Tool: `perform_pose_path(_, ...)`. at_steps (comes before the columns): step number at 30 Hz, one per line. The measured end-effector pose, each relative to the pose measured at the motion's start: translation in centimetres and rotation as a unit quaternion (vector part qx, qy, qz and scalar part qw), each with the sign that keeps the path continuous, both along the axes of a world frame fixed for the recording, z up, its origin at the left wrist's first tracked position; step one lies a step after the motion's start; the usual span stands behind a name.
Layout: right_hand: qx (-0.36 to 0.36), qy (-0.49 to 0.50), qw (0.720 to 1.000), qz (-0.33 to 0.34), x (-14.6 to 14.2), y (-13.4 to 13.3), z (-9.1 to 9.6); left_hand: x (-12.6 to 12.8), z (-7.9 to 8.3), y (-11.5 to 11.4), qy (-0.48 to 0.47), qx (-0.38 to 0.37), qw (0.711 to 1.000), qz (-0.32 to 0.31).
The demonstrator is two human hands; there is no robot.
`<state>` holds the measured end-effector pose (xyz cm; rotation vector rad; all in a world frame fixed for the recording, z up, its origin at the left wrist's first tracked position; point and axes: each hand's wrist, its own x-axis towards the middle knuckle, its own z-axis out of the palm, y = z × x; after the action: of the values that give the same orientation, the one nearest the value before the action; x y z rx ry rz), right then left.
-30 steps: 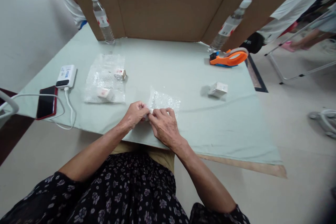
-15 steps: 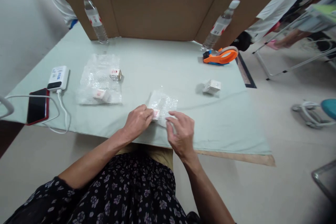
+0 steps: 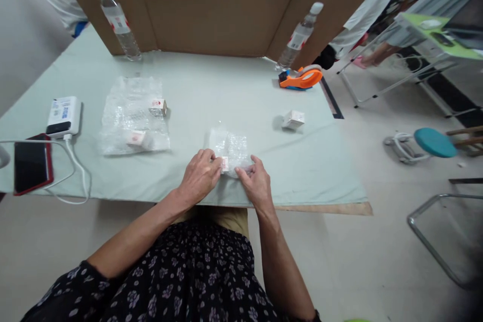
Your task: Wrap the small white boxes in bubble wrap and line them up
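Note:
A small sheet of bubble wrap (image 3: 231, 147) lies near the front edge of the pale green table (image 3: 226, 95), with a small white and red box (image 3: 225, 163) at its near end. My left hand (image 3: 199, 175) pinches the box and the wrap from the left. My right hand (image 3: 257, 183) grips the wrap's near right corner with thumb and fingers. Both hands rest on the table.
A larger bubble wrap sheet (image 3: 130, 118) with two small boxes lies at left. A power bank (image 3: 63, 114), cable and phone (image 3: 32, 163) sit far left. Another small box (image 3: 293, 119), an orange tape dispenser (image 3: 300, 78), two water bottles (image 3: 115, 17) and a cardboard screen stand behind. A stool (image 3: 433, 142) stands right.
My right hand lifted off the wrap, moved right, then came back down on its near right corner. The wrap is folded narrower. The view has swung to the right.

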<state>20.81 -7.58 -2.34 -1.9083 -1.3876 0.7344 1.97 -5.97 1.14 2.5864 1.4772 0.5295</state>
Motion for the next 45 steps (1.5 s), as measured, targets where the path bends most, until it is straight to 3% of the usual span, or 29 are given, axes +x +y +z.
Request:
perform_pose_path(9,0.031,0.158,0.987,-0.011,-2.0,1.5,0.3,0.0,1.0,1.2,0.048,-0.047,0.996,-0.055)
perform_pose_path(19,0.065,0.129,0.989,0.019,-4.8,0.8,2.6,0.1,0.5,1.7,0.01,-0.102,0.994,-0.047)
perform_pose_path(26,0.072,0.053,0.987,0.135,-3.8,0.6,3.2,-0.2,-0.9,1.8,-0.112,-0.137,0.984,-0.031)
perform_pose_path(33,0.063,-0.044,0.948,0.31,-2.3,1.5,4.3,-0.6,-1.2,1.6,-0.215,-0.144,0.966,-0.008)
perform_pose_path(37,0.023,-0.192,0.925,0.328,-2.8,2.2,4.9,-0.4,-0.8,1.7,-0.291,-0.234,0.926,0.053)
perform_pose_path(39,0.013,-0.222,0.918,0.327,-2.7,2.6,5.1,0.0,-1.0,1.7,-0.306,-0.238,0.917,0.092)
perform_pose_path(45,0.016,-0.051,0.921,0.386,-1.0,3.5,5.0,0.7,-2.2,1.8,-0.314,-0.196,0.925,0.082)
